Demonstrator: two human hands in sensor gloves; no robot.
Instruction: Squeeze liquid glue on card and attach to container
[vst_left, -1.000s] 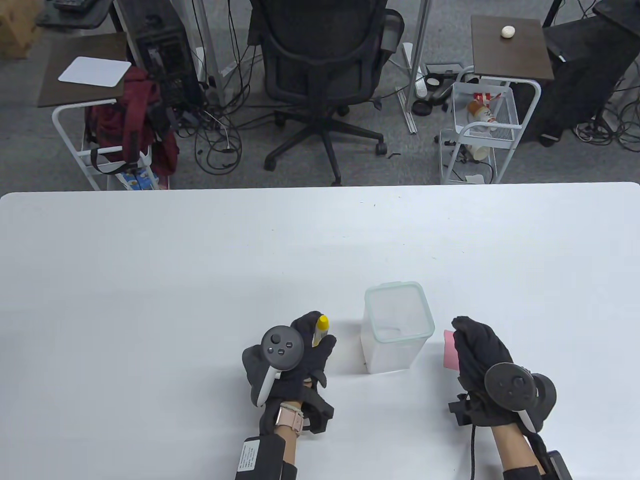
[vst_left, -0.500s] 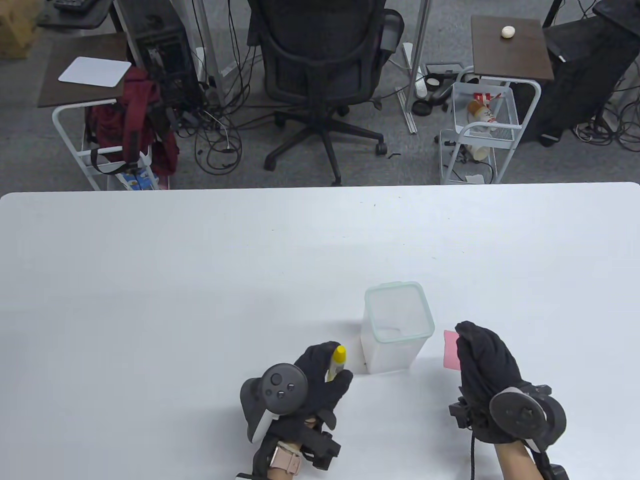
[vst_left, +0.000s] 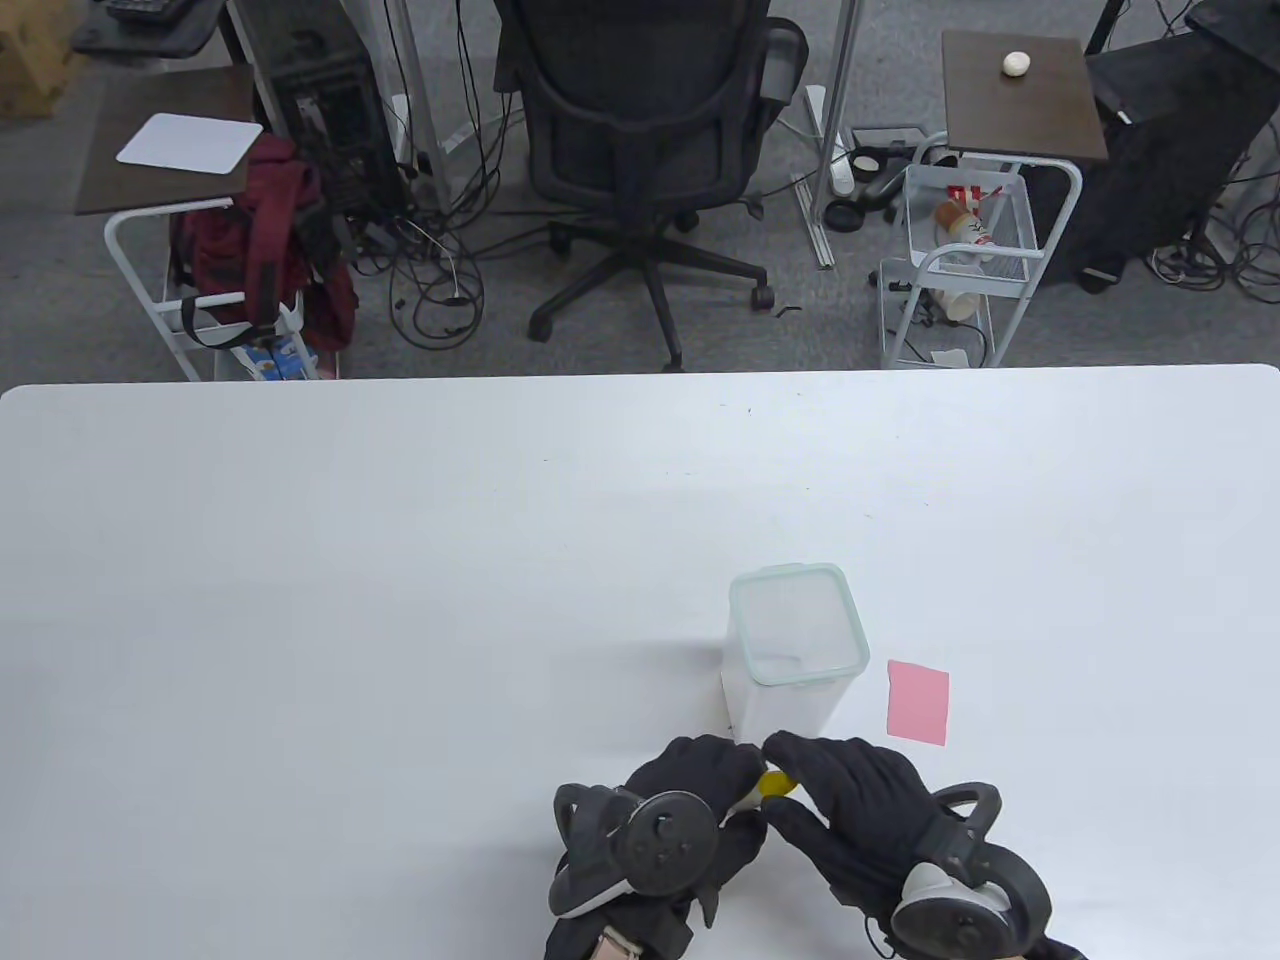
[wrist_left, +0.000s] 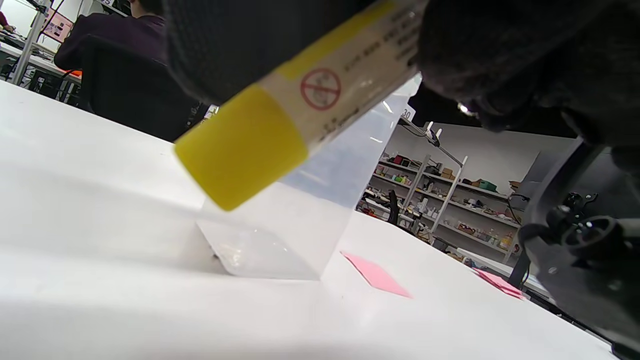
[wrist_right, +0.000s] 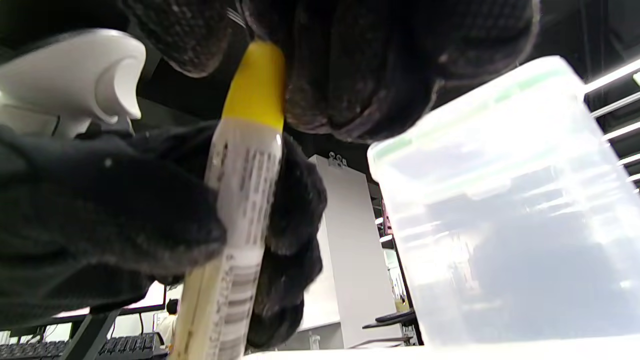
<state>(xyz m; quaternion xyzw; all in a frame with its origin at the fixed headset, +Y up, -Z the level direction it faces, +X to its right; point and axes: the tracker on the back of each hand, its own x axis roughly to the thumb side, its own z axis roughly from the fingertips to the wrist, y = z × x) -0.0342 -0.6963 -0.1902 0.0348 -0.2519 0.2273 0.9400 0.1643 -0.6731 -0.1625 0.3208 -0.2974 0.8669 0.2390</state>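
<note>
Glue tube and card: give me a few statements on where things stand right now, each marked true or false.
1. The left hand holds the glue tube. True.
2. The yellow cap is already off the tube. False: it is on the tube's end, with the right hand at it.
3. The pink card lies flat on the table, with neither hand on it. True.
4. The card is stuck to the container. False: it lies on the table beside the container, apart from it.
5. The container lies on its side. False: it stands upright.
</note>
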